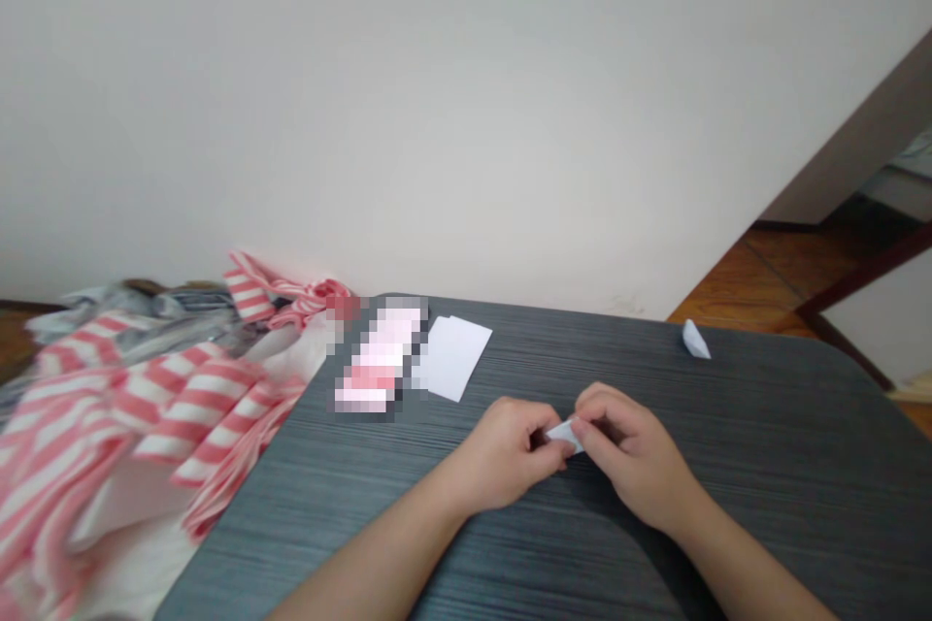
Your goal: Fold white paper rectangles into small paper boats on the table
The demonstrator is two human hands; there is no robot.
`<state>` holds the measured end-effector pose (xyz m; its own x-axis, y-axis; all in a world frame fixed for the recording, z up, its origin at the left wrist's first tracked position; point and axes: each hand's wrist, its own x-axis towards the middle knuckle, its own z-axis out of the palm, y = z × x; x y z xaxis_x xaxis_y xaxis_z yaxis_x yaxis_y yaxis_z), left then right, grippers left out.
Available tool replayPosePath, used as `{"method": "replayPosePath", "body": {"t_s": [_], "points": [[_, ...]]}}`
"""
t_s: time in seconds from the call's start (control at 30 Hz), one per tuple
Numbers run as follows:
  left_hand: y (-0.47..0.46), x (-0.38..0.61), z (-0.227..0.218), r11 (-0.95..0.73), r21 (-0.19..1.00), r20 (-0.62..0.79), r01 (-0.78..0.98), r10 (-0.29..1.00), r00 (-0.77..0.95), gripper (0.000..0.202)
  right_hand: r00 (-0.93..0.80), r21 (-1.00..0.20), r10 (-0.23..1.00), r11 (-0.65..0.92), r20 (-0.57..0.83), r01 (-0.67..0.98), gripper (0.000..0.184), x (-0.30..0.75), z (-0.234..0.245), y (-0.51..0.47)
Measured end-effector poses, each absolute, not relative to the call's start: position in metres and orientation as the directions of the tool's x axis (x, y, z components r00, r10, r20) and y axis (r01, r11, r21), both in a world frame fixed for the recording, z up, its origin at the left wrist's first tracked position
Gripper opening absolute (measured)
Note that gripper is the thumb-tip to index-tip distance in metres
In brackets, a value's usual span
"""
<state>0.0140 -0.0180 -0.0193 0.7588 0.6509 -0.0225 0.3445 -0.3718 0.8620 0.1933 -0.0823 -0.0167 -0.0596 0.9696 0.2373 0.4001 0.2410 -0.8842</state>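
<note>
A small folded piece of white paper [563, 435] is held between both hands, above the dark tabletop. My left hand [510, 451] pinches its left side between thumb and fingers. My right hand [630, 451] grips the right side, thumb pressed against the fingers. Much of the paper is covered by the fingers, so its full shape cannot be made out. Farther back on the right stands a small folded white paper boat [695, 340], apart from both hands. Flat white sheets of paper [457, 359] lie at the back left of the table.
A pixelated pink and white item [382, 359] lies left of the sheets on the dark wood-grain table [786, 466]. Red-and-white striped cloth [204, 408] is heaped beyond the table's left edge. A pale wall [466, 116] rises behind the table, with wooden floor [757, 281] at the right.
</note>
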Motion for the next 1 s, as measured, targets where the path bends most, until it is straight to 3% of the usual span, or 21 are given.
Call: {"method": "replayPosePath", "body": {"t_s": [0.4,0.63,0.8,1.0], "points": [[-0.019,0.015,-0.014,-0.352,0.87,-0.038,0.344,0.648,0.76,0.023,-0.024,-0.891,0.977,0.205,0.213,0.404,0.018,0.194,-0.016,-0.081],[-0.019,0.015,-0.021,-0.241,0.915,-0.074,0.324,0.688,0.722,0.02,-0.038,-0.882,0.984,0.172,0.173,0.439,0.018,0.196,-0.017,-0.08],[-0.017,0.014,-0.026,-0.175,0.942,-0.086,0.286,0.7,0.709,0.021,-0.055,-0.842,0.989,0.144,0.135,0.52,0.025,0.198,-0.018,-0.081],[-0.018,0.013,-0.025,-0.185,0.937,-0.085,0.296,0.701,0.708,0.022,-0.053,-0.858,0.992,0.123,0.112,0.499,0.027,0.199,-0.02,-0.082]]}}
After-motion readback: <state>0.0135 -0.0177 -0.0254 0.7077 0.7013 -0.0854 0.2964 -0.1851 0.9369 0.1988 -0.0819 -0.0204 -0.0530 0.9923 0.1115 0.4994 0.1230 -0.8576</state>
